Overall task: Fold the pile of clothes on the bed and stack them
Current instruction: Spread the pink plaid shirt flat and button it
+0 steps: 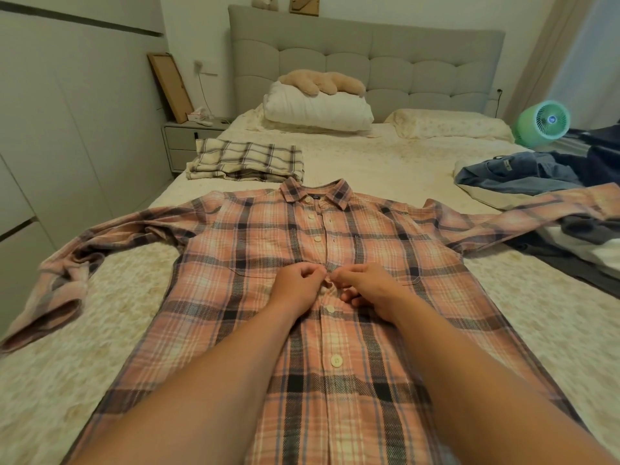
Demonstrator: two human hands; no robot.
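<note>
Shirt (335,250) flat, collar twd headboard (369,58), sleeves out sideways.

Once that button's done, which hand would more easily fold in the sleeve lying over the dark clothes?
Probably the right hand. That sleeve of the pink plaid shirt stretches out on its side, over the dark clothes. The left hand would have to cross over. Both now pinch the shirt's front.

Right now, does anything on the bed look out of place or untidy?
Mostly the right side: a blue denim garment lies crumpled in an unfolded heap, and the pink plaid shirt has its right sleeve draped over that heap. The folded checked garment looks neat.
</note>
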